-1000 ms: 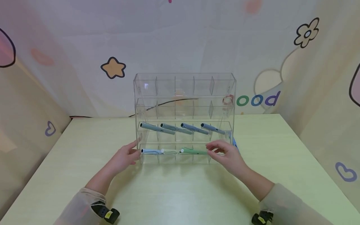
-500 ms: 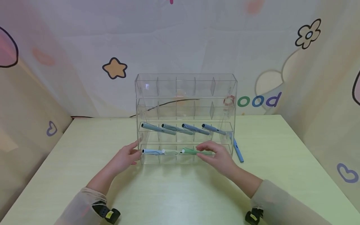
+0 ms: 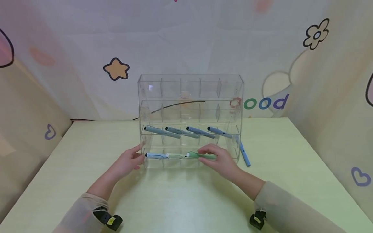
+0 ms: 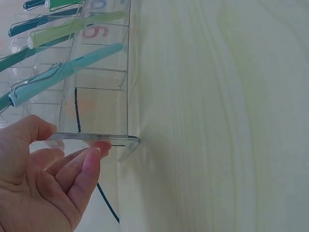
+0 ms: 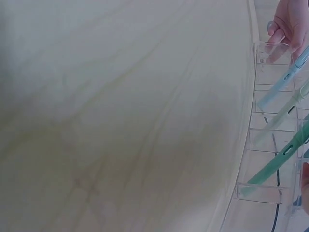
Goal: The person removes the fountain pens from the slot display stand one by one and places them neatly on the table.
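While left hand astride rack wall, right hand around green pen

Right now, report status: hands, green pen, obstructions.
Left hand grips clear rack at left side. Right hand at green pen, grip unclear. Pen in bottom row. Nothing visibly in the way.

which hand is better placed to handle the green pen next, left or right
Probably the right hand: it is right at the green pen in the bottom row. The left hand is farther off, gripping the left side of the clear rack.
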### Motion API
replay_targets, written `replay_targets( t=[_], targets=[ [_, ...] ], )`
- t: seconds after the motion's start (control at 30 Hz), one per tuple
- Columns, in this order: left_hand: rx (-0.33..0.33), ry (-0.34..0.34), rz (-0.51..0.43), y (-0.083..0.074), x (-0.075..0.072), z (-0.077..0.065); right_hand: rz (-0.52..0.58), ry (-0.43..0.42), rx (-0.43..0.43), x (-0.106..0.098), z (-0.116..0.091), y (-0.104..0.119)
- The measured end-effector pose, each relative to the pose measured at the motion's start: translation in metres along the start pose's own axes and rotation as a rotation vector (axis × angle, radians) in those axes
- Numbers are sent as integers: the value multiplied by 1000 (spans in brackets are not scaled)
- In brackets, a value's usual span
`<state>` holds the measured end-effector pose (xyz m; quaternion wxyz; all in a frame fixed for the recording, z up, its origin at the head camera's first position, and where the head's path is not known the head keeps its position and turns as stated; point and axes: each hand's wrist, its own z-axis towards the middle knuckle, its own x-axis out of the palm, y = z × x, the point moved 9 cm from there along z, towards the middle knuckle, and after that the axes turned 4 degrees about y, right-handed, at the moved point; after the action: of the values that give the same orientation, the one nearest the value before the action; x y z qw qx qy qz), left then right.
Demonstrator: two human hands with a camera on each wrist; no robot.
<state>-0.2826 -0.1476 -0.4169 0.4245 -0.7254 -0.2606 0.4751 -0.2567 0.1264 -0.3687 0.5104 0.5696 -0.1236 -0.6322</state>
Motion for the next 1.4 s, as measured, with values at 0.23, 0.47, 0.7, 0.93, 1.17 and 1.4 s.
replay_targets(
  t=[0.23, 0.47, 0.7, 0.93, 1.17, 1.4],
  targets=[
    [-18, 0, -9, 4, -1, 1, -46, 19, -9, 4, 2, -2],
    [-9, 8, -12, 0, 0, 0, -70, 49, -16, 7, 5, -1],
    [14, -2, 1, -3, -3, 1, -106, 41, -59, 9, 11, 2],
    [22, 14, -13, -3, 1, -1, -94, 51, -54, 11, 10, 3],
    [23, 10, -10, -3, 1, -1, -113, -6, -103, 4, 8, 7],
    [22, 25, -26, -6, 2, -2, -93, -67, -119, -12, 6, 13]
  ],
)
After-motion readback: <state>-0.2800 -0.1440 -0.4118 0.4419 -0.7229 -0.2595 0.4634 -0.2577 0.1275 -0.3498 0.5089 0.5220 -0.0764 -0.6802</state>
